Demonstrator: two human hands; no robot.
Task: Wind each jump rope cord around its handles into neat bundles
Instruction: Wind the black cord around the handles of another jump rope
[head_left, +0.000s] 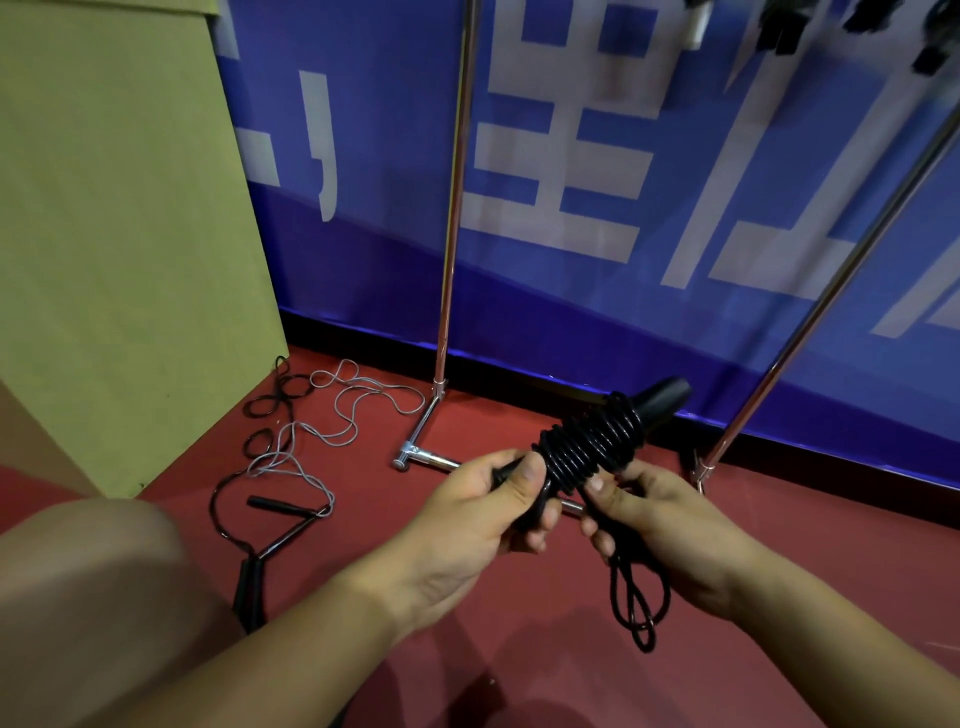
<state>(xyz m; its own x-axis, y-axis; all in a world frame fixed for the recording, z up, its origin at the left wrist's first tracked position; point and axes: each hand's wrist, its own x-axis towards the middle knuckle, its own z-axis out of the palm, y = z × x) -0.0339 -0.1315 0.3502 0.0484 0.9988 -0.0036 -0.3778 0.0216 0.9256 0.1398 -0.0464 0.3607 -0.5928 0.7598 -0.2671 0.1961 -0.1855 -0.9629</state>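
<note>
Gripping the black jump rope handles wound with glossy black cord (587, 447), my left hand (483, 514) curls round their near end while my right hand (649, 514) pinches the cord's loose loop, which dangles below over open red floor (519, 649). Chrome rack legs (447, 260) and a blue banner (623, 234) close the far side. Left, tangled black and grey ropes (291, 457) lie beside green board (119, 234); my knee (88, 597) hides one handle's end.
</note>
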